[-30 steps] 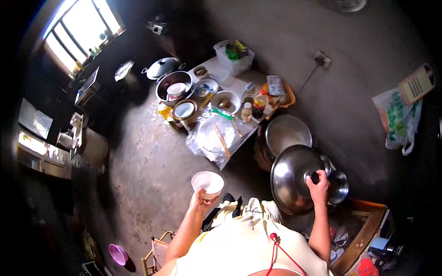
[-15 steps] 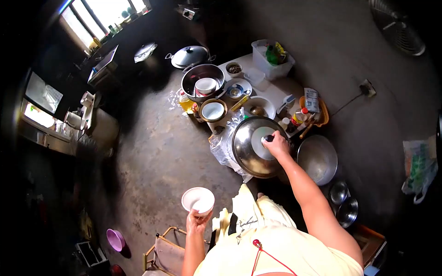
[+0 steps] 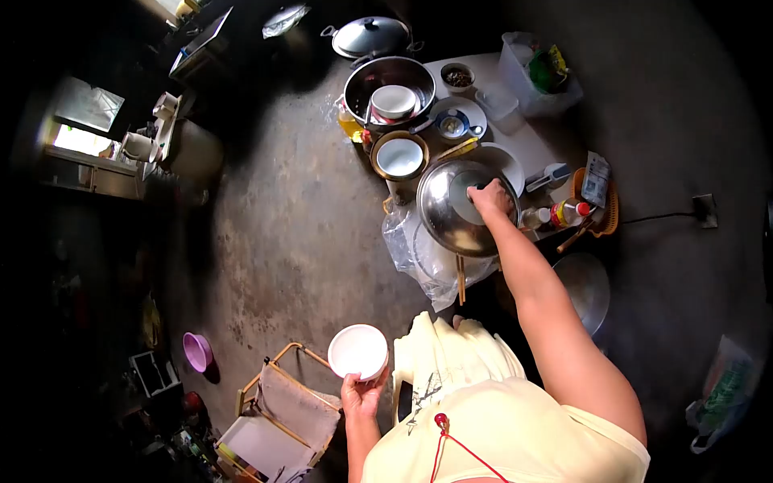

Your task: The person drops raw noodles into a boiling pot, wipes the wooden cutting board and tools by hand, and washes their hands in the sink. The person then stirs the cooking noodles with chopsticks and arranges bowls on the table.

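Observation:
A white bowl [image 3: 358,352] is in my left hand [image 3: 365,393], held by its side with the thumb near the rim, low in the middle of the view. With the arm stretched forward, my right hand [image 3: 493,199] grips the knob of a large round metal lid [image 3: 443,211]. The lid is over the near part of the cluttered table, above a clear plastic bag [image 3: 435,274] and partly covering a white plate [image 3: 503,163]. Chopsticks [image 3: 461,282] stick out below the lid's near edge.
A dark pot [image 3: 354,97] with bowls, a brown-rimmed pot [image 3: 378,157], bottles [image 3: 568,213] and an orange basket [image 3: 613,211] surround the lid. A large metal basin [image 3: 592,294] is right of the table. A folding chair [image 3: 302,402] and purple basin [image 3: 197,352] stand at lower left.
My right hand has carried the lid from above the metal basin on the right to over the table, then slightly farther forward. My left hand still holds the bowl. The view has shifted.

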Demonstrator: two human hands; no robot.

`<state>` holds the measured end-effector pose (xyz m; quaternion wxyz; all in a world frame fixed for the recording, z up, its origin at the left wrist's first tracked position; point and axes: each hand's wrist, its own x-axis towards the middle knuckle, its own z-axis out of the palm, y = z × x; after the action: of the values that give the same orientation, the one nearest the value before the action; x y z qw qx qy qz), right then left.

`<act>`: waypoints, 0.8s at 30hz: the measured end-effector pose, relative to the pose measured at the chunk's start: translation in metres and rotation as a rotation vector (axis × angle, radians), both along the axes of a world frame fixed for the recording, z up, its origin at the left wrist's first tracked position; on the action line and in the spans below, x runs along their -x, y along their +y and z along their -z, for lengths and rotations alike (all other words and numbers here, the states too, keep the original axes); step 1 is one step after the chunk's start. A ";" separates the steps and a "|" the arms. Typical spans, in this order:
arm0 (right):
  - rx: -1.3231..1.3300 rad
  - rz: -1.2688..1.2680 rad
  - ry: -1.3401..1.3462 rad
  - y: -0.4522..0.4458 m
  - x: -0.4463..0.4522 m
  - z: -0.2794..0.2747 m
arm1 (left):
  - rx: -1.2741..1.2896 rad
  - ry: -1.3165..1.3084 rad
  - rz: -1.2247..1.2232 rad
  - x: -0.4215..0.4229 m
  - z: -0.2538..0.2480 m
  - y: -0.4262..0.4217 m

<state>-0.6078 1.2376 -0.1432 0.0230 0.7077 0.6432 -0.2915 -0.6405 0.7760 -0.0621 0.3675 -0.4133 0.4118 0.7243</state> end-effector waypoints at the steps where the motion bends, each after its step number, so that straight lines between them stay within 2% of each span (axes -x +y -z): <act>1: 0.010 -0.004 -0.008 0.001 0.003 -0.002 | 0.012 -0.008 -0.004 0.000 0.002 0.001; 5: -0.018 -0.037 -0.067 0.003 0.004 0.020 | 0.020 -0.018 -0.031 0.000 0.005 0.007; 10: -0.038 -0.011 -0.047 -0.012 -0.003 0.027 | 0.030 0.020 0.102 0.007 0.003 0.009; 12: -0.312 -0.017 0.009 -0.030 -0.010 0.012 | 0.047 0.027 0.138 0.011 0.000 0.009; 13: -0.315 0.001 0.003 -0.039 -0.020 0.014 | 0.056 0.041 0.162 0.013 0.000 0.009; 15: -0.569 -0.424 0.278 -0.064 -0.046 0.020 | 0.051 0.027 0.191 0.017 0.006 0.004; 17: -0.412 -0.640 0.501 -0.107 -0.075 0.019 | 0.039 0.013 0.237 0.022 0.009 0.000; 19: -0.395 -0.996 0.358 -0.139 -0.100 0.026 | 0.028 0.008 0.275 0.026 0.010 -0.002; 22: -0.444 -1.082 0.290 -0.172 -0.126 0.067 | 0.020 0.016 0.381 0.030 0.006 -0.005; 24: -0.425 -1.048 0.282 -0.176 -0.127 0.077 | 0.026 0.044 0.462 0.030 -0.003 -0.003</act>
<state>-0.4809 1.0613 -0.2206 -0.0641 0.2384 0.9487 -0.1974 -0.6710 0.7731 -0.0595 0.5090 -0.2968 0.5127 0.6245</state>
